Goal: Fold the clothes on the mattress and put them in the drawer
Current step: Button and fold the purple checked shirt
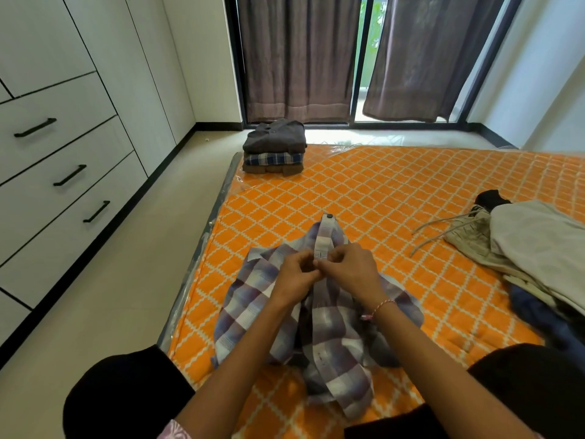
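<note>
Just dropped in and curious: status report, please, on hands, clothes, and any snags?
Left hand and right hand pinching plaid shirt placket. Folded stack waits at mattress corner. Unfolded pile remains. Drawers closed.

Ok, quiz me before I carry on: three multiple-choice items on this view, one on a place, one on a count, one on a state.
1. Where is the folded stack?
A. the mattress's far left corner
B. inside a drawer
C. on the person's lap

2. How many drawer handles show?
A. one
B. three
C. five

3. What are the hands doing?
A. resting flat
B. pinching the plaid shirt's placket
C. pulling a curtain

Key:
1 A, the folded stack sits on the mattress corner.
2 B, three drawer handles show.
3 B, left hand and right hand fingers meet on the plaid shirt.
</note>
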The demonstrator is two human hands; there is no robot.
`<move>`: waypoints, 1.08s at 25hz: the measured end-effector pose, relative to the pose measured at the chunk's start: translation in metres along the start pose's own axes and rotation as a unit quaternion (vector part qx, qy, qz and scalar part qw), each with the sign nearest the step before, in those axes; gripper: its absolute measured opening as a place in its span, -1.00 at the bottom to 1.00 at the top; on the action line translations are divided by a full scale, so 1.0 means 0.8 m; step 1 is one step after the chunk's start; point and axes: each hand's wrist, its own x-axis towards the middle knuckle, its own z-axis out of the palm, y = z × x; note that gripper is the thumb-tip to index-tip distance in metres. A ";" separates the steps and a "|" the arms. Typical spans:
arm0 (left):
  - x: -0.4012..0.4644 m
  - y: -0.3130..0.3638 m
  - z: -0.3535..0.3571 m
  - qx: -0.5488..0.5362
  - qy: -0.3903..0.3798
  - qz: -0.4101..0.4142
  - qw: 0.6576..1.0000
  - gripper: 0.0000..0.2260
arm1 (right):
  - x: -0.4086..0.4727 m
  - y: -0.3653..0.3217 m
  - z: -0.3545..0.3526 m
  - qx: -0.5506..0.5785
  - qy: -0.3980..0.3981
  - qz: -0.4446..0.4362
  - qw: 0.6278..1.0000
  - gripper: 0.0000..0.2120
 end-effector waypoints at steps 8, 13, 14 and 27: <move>-0.004 0.010 -0.008 -0.055 -0.041 -0.052 0.996 -0.74 | 0.001 0.001 0.007 -0.040 0.032 -0.032 0.998 -0.69; -0.001 0.005 -0.001 -0.034 0.051 -0.036 0.997 -0.92 | 0.002 0.010 0.008 0.084 0.022 -0.027 0.996 -0.80; 0.000 0.003 0.000 -0.014 0.072 -0.034 0.997 -0.89 | 0.001 0.011 0.010 0.118 0.040 -0.014 0.992 -0.85; 0.009 0.007 -0.005 -0.172 0.083 -0.183 0.964 -0.66 | -0.005 0.019 0.025 0.285 0.110 0.088 0.948 -0.75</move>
